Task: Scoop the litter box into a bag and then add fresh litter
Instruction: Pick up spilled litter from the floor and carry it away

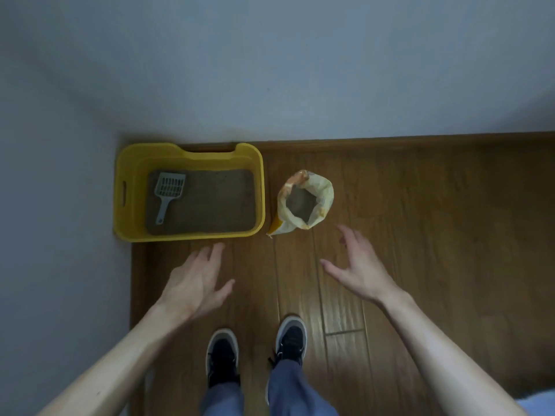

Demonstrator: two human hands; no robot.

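Observation:
A yellow litter box sits on the wooden floor in the corner, holding brown litter. A grey slotted scoop lies on the litter at the box's left side, handle toward me. To the right of the box stands an open yellow-and-white bag with brown litter showing in its mouth. My left hand hovers just in front of the box, fingers spread and empty. Below and to the right of the bag, my right hand is also empty with its fingers apart.
Pale walls meet at the corner behind and left of the box. A wooden skirting runs along the back wall. My two dark shoes stand on the floorboards below the hands. Bare floor extends to the right of the bag.

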